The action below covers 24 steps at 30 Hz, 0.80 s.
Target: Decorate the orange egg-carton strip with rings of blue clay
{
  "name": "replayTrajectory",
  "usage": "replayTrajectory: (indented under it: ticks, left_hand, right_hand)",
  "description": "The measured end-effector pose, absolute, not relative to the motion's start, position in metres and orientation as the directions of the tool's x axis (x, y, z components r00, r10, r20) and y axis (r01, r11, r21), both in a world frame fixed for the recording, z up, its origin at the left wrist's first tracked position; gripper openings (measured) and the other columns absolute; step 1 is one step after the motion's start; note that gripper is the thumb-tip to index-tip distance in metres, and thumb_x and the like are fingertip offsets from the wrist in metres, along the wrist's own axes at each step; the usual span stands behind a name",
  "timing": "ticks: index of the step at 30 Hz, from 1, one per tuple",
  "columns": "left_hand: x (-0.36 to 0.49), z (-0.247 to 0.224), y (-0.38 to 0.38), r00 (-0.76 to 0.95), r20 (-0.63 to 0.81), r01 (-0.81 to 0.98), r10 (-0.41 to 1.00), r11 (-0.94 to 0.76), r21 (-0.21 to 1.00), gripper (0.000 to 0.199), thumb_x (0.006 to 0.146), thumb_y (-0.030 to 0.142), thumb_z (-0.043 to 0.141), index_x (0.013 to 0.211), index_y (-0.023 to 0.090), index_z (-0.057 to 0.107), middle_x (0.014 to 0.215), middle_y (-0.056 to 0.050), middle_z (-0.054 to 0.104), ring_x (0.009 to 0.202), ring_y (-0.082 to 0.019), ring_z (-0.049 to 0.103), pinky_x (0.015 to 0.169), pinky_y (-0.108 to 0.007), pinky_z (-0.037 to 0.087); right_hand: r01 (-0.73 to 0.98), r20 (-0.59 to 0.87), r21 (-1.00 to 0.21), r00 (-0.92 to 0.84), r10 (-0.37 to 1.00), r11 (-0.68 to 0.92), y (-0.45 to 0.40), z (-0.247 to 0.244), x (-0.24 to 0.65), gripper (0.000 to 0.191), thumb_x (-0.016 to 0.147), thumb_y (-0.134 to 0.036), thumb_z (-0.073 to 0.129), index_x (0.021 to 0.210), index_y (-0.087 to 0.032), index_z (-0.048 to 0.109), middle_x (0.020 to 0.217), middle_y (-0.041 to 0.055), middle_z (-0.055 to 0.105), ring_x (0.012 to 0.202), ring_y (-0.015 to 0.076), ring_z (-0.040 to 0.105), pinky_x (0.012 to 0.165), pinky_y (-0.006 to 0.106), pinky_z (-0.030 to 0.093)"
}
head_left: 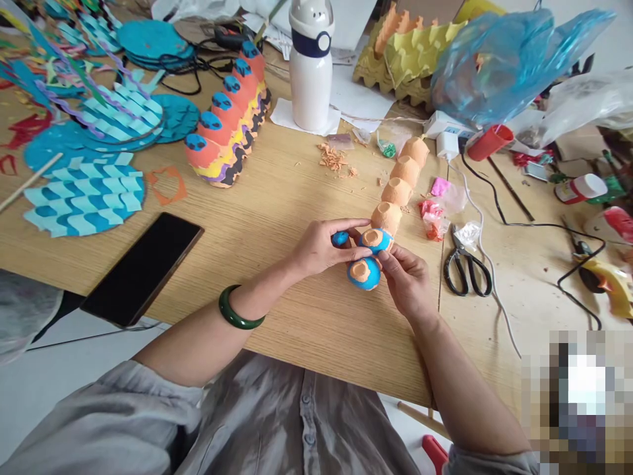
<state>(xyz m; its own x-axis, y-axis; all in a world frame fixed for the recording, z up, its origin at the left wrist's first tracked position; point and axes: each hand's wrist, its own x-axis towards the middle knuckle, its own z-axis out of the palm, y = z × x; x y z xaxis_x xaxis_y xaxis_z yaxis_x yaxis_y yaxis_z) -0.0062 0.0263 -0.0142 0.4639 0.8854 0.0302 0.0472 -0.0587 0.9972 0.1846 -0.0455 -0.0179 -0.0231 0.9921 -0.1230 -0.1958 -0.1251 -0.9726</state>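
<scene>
An orange egg carton strip (397, 192) lies lengthwise in front of me, its cups in a row. Blue modelling clay (363, 282) covers the sides of the two nearest cups, leaving their tops orange. My left hand (324, 247) is closed on the second cup from the left, index finger along its far side and thumb on the near side. Beneath those fingers a small lump of blue clay (340, 239) shows. From the right, my right hand (406, 277) grips the same cup, with its thumb against the blue clay; its other fingertips are partly hidden.
A painted carton strip (230, 112), a white bottle (311, 72) and a phone (143, 267) stand or lie to the left and back. Scissors (465, 264), clay packets (432, 218), a white cable (482, 244) and a power strip (442, 125) lie right.
</scene>
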Motion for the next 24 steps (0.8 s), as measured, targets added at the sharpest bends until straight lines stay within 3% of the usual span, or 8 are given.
replayTrajectory:
  ticks: [3, 6, 10, 14, 18, 22, 24]
  left_hand:
    - [-0.005, -0.014, 0.023, 0.446, 0.062, 0.028, 0.893, -0.084, 0.996, 0.059, 0.075, 0.042, 0.089, 0.127, 0.017, 0.076, 0.092, -0.004, 0.077, 0.069, -0.011, 0.059, 0.065, -0.023, 0.048]
    - [-0.003, -0.010, 0.021, 0.440, 0.053, -0.076, 0.896, -0.022, 0.997, 0.061, 0.071, 0.037, 0.092, 0.127, 0.018, 0.074, 0.093, -0.003, 0.076, 0.069, -0.010, 0.059, 0.064, -0.023, 0.049]
    - [0.002, -0.005, 0.017, 0.531, -0.069, -0.357, 0.844, 0.298, 0.885, 0.065, 0.070, 0.037, 0.094, 0.125, 0.017, 0.066, 0.092, -0.002, 0.076, 0.068, -0.011, 0.065, 0.061, -0.024, 0.052]
    - [0.008, -0.003, 0.015, 0.597, -0.157, -0.441, 0.787, 0.485, 0.755, 0.068, 0.063, 0.034, 0.097, 0.117, 0.017, 0.060, 0.081, 0.003, 0.073, 0.061, -0.009, 0.065, 0.057, -0.022, 0.050]
    - [0.008, -0.002, 0.014, 0.582, -0.128, -0.427, 0.803, 0.436, 0.792, 0.064, 0.069, 0.031, 0.094, 0.118, 0.018, 0.056, 0.074, 0.006, 0.070, 0.055, -0.009, 0.063, 0.053, -0.022, 0.049]
    - [0.004, 0.002, 0.011, 0.557, -0.075, -0.380, 0.827, 0.334, 0.863, 0.063, 0.071, 0.030, 0.094, 0.120, 0.021, 0.054, 0.078, 0.007, 0.068, 0.054, -0.008, 0.063, 0.053, -0.021, 0.050]
    - [0.003, 0.005, 0.010, 0.560, -0.048, -0.360, 0.827, 0.295, 0.885, 0.065, 0.071, 0.030, 0.094, 0.120, 0.023, 0.052, 0.079, 0.007, 0.068, 0.053, -0.007, 0.062, 0.053, -0.021, 0.050]
  right_hand:
    - [-0.237, -0.142, -0.961, -0.022, 0.990, -0.143, -0.044, -0.014, 0.184, 0.024, 0.085, -0.051, 0.083, 0.096, -0.031, 0.083, 0.101, 0.0014, 0.081, 0.103, 0.0250, 0.074, 0.100, 0.041, 0.056]
    - [-0.302, -0.166, -0.939, -0.018, 0.986, -0.164, -0.041, -0.012, 0.185, 0.025, 0.079, -0.053, 0.087, 0.090, -0.031, 0.083, 0.084, -0.0003, 0.078, 0.085, 0.0219, 0.072, 0.088, 0.039, 0.059]
    - [-0.363, -0.223, -0.906, -0.028, 0.974, -0.218, -0.039, -0.013, 0.193, 0.030, 0.074, -0.057, 0.089, 0.084, -0.030, 0.080, 0.075, -0.0025, 0.074, 0.070, 0.0178, 0.067, 0.076, 0.037, 0.060]
    - [-0.349, -0.248, -0.905, -0.034, 0.968, -0.244, -0.040, -0.014, 0.197, 0.034, 0.071, -0.058, 0.090, 0.084, -0.028, 0.078, 0.075, -0.0015, 0.074, 0.067, 0.0193, 0.066, 0.075, 0.040, 0.060]
    - [-0.343, -0.237, -0.904, -0.089, 0.967, -0.253, -0.040, -0.011, 0.195, 0.035, 0.069, -0.057, 0.089, 0.084, -0.027, 0.079, 0.081, 0.0015, 0.078, 0.075, 0.0229, 0.071, 0.080, 0.043, 0.061]
    - [-0.390, -0.257, -0.867, -0.181, 0.949, -0.309, -0.038, -0.008, 0.191, 0.046, 0.070, -0.069, 0.082, 0.087, -0.026, 0.080, 0.083, 0.0045, 0.079, 0.089, 0.0300, 0.075, 0.087, 0.049, 0.062]
    - [-0.395, -0.261, -0.868, -0.149, 0.954, -0.300, -0.037, -0.009, 0.191, 0.043, 0.071, -0.068, 0.082, 0.083, -0.028, 0.078, 0.081, 0.0032, 0.078, 0.087, 0.0287, 0.075, 0.085, 0.048, 0.062]
